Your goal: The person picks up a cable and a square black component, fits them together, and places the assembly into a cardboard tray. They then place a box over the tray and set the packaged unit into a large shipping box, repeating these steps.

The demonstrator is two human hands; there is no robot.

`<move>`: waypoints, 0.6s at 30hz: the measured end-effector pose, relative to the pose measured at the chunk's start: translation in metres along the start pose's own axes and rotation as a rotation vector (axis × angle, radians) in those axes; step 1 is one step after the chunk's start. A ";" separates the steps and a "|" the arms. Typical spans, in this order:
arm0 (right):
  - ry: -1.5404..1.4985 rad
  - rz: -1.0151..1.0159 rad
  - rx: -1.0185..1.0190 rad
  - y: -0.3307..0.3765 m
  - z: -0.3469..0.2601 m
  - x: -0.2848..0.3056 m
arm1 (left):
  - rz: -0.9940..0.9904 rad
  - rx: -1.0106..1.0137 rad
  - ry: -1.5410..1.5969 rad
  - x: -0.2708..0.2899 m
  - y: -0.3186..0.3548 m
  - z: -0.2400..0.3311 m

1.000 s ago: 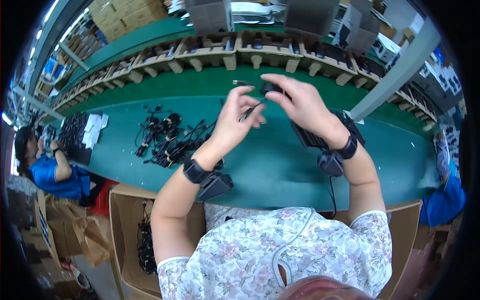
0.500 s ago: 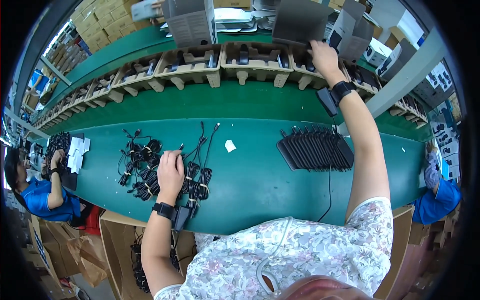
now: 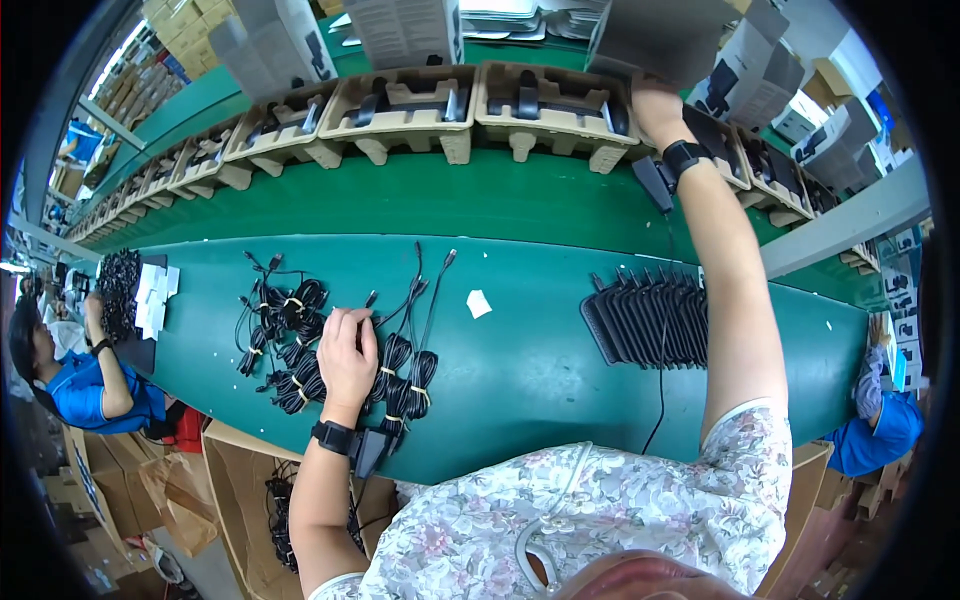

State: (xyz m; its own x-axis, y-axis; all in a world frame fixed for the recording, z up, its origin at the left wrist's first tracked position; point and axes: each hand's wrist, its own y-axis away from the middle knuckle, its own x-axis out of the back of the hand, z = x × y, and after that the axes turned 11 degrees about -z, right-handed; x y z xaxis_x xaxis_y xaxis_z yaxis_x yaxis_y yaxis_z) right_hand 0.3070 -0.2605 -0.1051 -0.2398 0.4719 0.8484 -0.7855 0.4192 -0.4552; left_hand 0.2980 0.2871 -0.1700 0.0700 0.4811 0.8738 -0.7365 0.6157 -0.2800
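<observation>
Two hands I watch stay apart: left hand (image 3: 347, 352) now gripping black cables (image 3: 300, 345), right hand (image 3: 655, 105) still at tan tray (image 3: 555, 105), grip hidden; grey boxes (image 3: 405, 30) above.

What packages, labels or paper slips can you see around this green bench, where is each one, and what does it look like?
Moulded pulp trays: row along the far raised belt, beige, holding black parts.
Upright cartons: behind the trays, grey and white with dark pictures; right hand reaches one.
Paper slip: mid-bench, small, white.
White cards: far left, stacked.
Cardboard box: below the bench edge, brown, open, near the left hand on the bundled black cables.
</observation>
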 end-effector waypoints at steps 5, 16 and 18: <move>-0.175 0.028 -0.252 -0.002 0.007 -0.022 | 0.064 -0.071 -0.015 -0.004 -0.005 -0.007; -0.117 -0.579 0.127 -0.010 0.044 0.014 | 0.032 0.002 0.008 -0.005 0.007 -0.007; -0.437 -0.657 -0.052 -0.016 0.052 -0.001 | 0.003 0.039 0.053 -0.004 0.008 -0.007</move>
State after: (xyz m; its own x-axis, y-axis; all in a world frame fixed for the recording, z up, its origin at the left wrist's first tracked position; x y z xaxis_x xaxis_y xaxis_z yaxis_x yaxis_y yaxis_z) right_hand 0.2902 -0.3083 -0.0843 0.0531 -0.2273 0.9724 -0.8191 0.5470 0.1726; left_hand 0.2965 0.2943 -0.1789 0.1019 0.5160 0.8505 -0.7627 0.5894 -0.2662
